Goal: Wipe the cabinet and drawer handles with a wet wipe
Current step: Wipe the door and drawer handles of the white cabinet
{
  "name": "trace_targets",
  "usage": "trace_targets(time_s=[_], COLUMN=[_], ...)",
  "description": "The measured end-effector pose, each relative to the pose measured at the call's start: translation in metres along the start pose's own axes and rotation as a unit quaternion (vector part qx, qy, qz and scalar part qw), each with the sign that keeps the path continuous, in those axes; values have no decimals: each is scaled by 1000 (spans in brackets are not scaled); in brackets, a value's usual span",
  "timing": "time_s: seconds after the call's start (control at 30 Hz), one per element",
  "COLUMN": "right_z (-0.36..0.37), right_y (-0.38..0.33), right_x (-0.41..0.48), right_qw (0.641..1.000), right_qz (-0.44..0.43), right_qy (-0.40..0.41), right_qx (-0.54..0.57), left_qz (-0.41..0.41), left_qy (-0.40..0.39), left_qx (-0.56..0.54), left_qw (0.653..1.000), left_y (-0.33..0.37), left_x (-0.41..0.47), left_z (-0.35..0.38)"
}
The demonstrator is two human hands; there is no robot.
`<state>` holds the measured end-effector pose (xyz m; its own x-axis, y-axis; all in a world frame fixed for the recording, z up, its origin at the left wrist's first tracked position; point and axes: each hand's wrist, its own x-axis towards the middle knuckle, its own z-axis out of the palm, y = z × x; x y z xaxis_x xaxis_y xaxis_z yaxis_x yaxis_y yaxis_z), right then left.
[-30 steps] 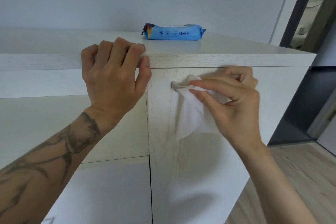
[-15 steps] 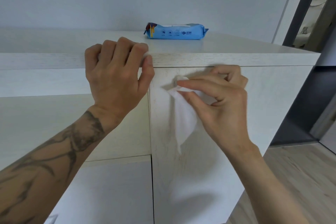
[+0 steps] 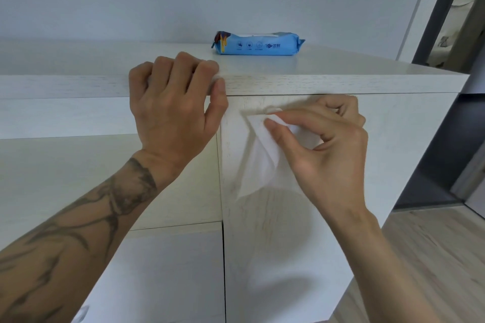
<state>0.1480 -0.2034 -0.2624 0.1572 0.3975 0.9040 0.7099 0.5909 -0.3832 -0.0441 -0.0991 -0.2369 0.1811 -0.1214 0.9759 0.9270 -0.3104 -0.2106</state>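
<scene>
My right grip point(image 3: 322, 144), pinched shut on the wet wipe point(image 3: 262, 155), has slid left, so it now covers the handle point(image 3: 273, 109), while my left grip point(image 3: 175, 102) clamps the worktop point(image 3: 341, 81) edge.

Right hand point(image 3: 328, 144) slid wet wipe point(image 3: 262, 155) leftward, handle now covered.

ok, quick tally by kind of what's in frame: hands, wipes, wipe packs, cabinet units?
Hands: 2, the left hand gripping the cabinet's top edge and the right hand pressing the wipe to the door
Wet wipes out of the pack: 1, the white wet wipe
Wipe packs: 1, the blue wipe pack on the cabinet top
Cabinet units: 1, the white cabinet
Total: 5
</scene>
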Motion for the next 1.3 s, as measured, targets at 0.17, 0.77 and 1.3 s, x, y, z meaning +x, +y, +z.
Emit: trace_targets(time_s=[0.17, 0.77, 1.3], right_z=[4, -50, -59], right_y=[-5, 29, 36], right_x=[3, -7, -1], right_qw=[999, 995, 985], right_qz=[-19, 82, 127], right_qy=[-20, 2, -29], right_qx=[-17, 56, 114], left_qz=[4, 7, 9], left_qy=[0, 8, 9], left_qx=[-3, 2, 0], left_qw=[1000, 1000, 1000], left_y=[-1, 0, -1], left_x=[0, 0, -1], left_z=[0, -1, 1])
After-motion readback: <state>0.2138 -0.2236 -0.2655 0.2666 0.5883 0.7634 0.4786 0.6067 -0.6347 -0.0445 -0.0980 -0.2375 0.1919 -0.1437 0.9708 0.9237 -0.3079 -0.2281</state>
